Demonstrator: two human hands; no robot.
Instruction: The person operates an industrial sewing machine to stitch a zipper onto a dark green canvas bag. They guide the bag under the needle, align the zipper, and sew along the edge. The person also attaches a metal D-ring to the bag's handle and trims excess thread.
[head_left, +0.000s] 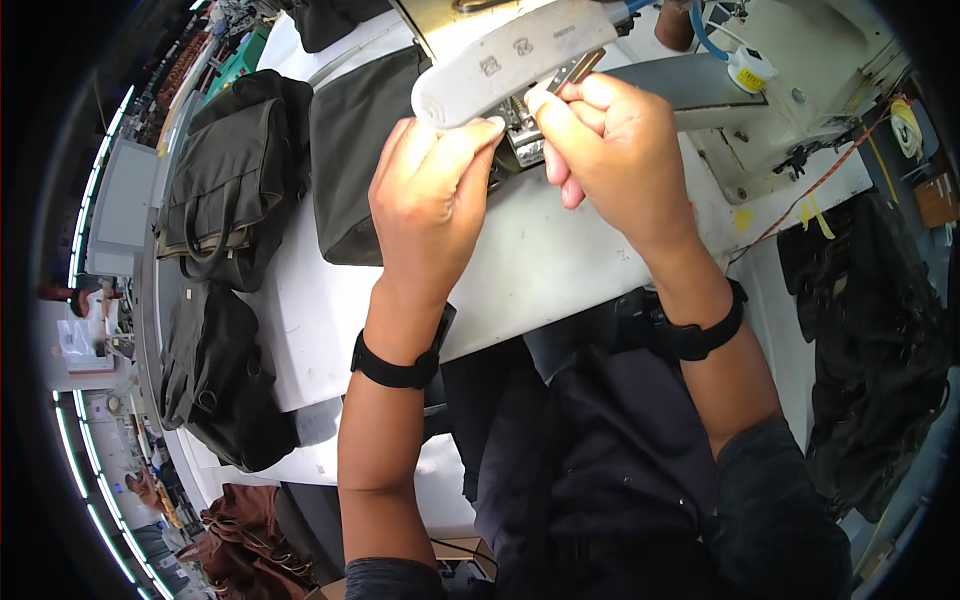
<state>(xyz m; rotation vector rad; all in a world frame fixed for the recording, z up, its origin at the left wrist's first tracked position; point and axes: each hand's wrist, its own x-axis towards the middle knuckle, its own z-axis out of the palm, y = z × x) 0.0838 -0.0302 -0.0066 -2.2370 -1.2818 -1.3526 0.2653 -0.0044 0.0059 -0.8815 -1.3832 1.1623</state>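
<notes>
A white sewing machine head [495, 65] sits at the top over its metal needle plate [525, 145]. My left hand [430, 185] is pinched just below the head, beside a dark olive fabric bag [350, 170] lying at the needle area; what its fingertips hold is unclear. My right hand [625, 150] is closed on a small metal tool [580, 66], probably thread snips, angled up beside the machine head and the needle area. The needle itself is hidden behind my fingers and the machine.
More dark bags [220, 180] lie stacked on the white table [520, 260] at left. Dark fabric [855, 360] hangs at right. Brown pieces [240, 540] sit lower left. A small white container [745, 70], blue tube and red cord [800, 200] are at upper right.
</notes>
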